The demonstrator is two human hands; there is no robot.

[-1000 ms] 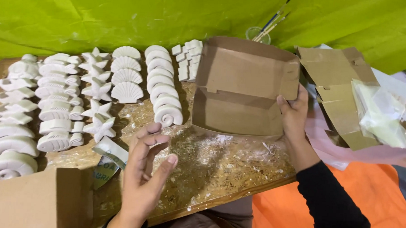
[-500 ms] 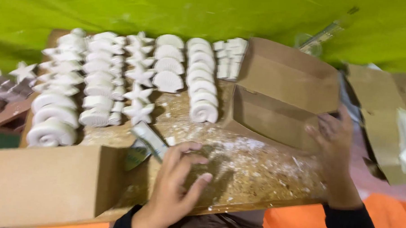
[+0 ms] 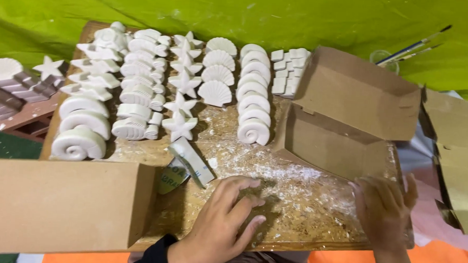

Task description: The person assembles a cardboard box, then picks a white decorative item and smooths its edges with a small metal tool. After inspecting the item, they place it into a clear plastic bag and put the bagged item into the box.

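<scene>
White plaster dust and crumbs (image 3: 294, 185) cover the wooden tabletop (image 3: 313, 243) at the lower middle of the frame, where the left hand (image 3: 223, 224) rests with fingers curled on the powder, its grip closed on nothing visible; the right hand (image 3: 384, 204), blurred at the lower right, lies flat and empty by the open cardboard box (image 3: 343, 120). A small printed carton (image 3: 191, 161) lies just above the left hand. Further up, white shell and star casts (image 3: 158, 87) already stand in tidy rows, so sorting looks largely done and the dust remains.
</scene>
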